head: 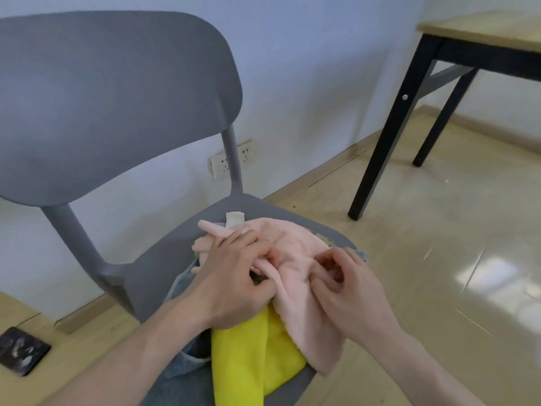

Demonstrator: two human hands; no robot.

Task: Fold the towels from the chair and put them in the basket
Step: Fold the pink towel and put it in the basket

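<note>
A grey plastic chair (117,92) stands against the wall with a heap of towels on its seat. On top lies a pale pink towel (298,291), crumpled, with a white tag at its far edge. A yellow towel (248,353) and a blue-grey towel (181,370) lie under it and hang toward me. My left hand (231,276) grips a fold of the pink towel near its left side. My right hand (348,285) pinches the pink towel's right part with curled fingers. No basket is in view.
A wooden table (483,33) with black legs stands at the right. Two wall sockets (231,161) sit low behind the chair. A dark flat object (20,351) lies on the floor at the lower left. Shiny tiled floor spreads to the right.
</note>
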